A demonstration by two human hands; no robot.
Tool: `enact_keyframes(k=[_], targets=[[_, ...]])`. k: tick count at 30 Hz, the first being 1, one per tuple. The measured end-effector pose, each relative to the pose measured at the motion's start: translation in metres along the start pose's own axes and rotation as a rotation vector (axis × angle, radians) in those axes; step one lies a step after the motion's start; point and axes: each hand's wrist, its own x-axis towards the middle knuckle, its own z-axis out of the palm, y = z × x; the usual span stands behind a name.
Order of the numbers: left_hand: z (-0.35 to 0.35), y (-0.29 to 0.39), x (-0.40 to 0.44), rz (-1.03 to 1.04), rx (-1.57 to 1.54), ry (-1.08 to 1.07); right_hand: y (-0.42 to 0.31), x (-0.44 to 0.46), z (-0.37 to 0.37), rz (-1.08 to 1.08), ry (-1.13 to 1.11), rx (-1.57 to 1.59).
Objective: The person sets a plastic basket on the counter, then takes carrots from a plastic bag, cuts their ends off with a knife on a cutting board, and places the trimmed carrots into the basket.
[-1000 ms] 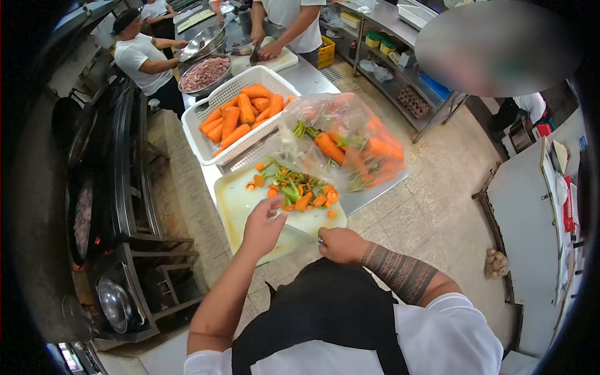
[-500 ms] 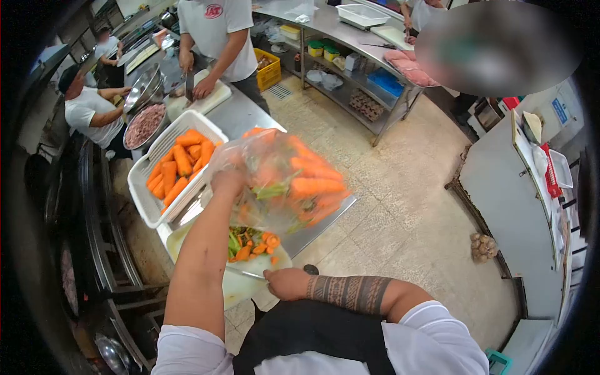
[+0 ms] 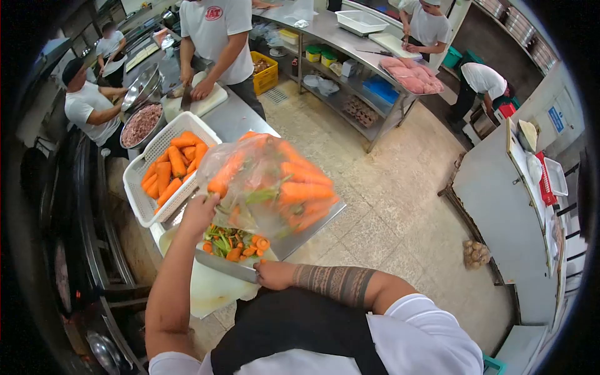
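Note:
My left hand [image 3: 201, 211] is closed at the near edge of a clear plastic bag [image 3: 253, 172] full of carrots, with its fingers around the end of a carrot [image 3: 220, 182]. My right hand [image 3: 275, 274] grips a kitchen knife [image 3: 226, 267], its broad blade pointing left over a white cutting board [image 3: 209, 294]. Beyond the blade lie carrot trimmings [image 3: 232, 242], green stems and orange ends, heaped on the board. A white perforated basket [image 3: 139, 199] holding carrots [image 3: 177, 161] stands past my left hand.
Across the table, a person [image 3: 215, 47] cuts on another board [image 3: 209, 100]; a metal bowl of chopped meat [image 3: 142, 126] sits beside it. A steel counter [image 3: 319, 28] carries a tray of pink meat [image 3: 411, 76]. Several other people work around. A white cabinet [image 3: 494, 194] stands right.
My left hand has drawn back toward me from the bag, with a carrot in its fingers. The knife blade now shows more fully beside the trimmings. The view has shifted slightly.

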Motion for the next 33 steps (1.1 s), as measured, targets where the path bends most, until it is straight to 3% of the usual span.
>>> enact_keyframes(k=[6, 10, 18, 27, 30, 33], targets=[[-0.049, -0.091, -0.135, 0.162, -0.068, 0.178, -0.001, -0.005, -0.001, 0.079, 0.056, 0.069], [-0.064, -0.177, -0.197, 0.157, 0.075, 0.310, -0.011, -0.002, 0.009, 0.137, 0.047, 0.142], [-0.056, -0.285, -0.244, -0.008, 0.113, 0.174, -0.059, 0.019, 0.014, 0.204, 0.141, 0.023], [-0.058, -0.301, -0.245, -0.034, 0.316, 0.079, -0.132, 0.055, 0.003, 0.027, 0.445, -0.184], [-0.057, -0.309, -0.244, 0.009, 0.339, 0.108, -0.137, 0.067, 0.018, 0.060, 0.408, -0.255], [-0.062, -0.299, -0.245, 0.037, 0.374, 0.105, -0.108, 0.078, 0.049, 0.151, 0.235, -0.288]])
